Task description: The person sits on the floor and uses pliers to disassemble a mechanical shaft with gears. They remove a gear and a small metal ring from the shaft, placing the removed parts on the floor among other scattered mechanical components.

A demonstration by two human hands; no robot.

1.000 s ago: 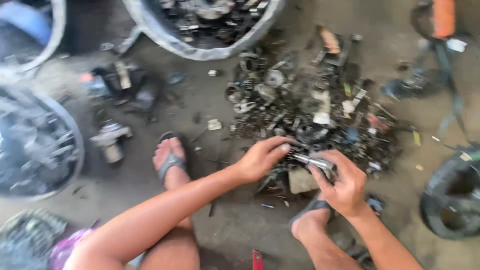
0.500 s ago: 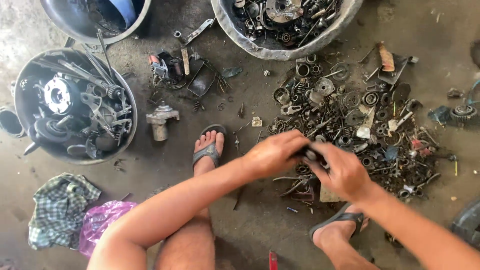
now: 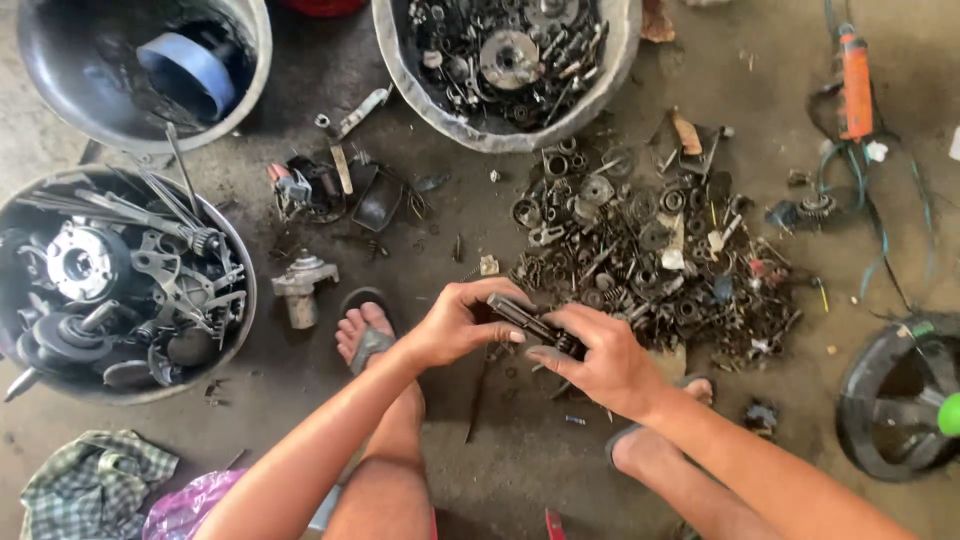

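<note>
My left hand and my right hand meet over the concrete floor, both gripping a small dark metal part between the fingertips. The part is elongated and greasy, and its far end is hidden under my right fingers. Just beyond my hands lies a heap of scrap metal pieces: gears, rings, springs and bolts. My feet in sandals rest on the floor below the hands, the left foot beside my left wrist.
A basin of metal parts stands at top centre, another large basin of engine parts at left, a third basin at top left. An orange tool with cables lies top right, a black tyre at right, a checked cloth bottom left.
The view has swung so the basins and heap shift in frame. My hands stay together on the small part, and they have drawn slightly nearer to me, off the heap's edge.
</note>
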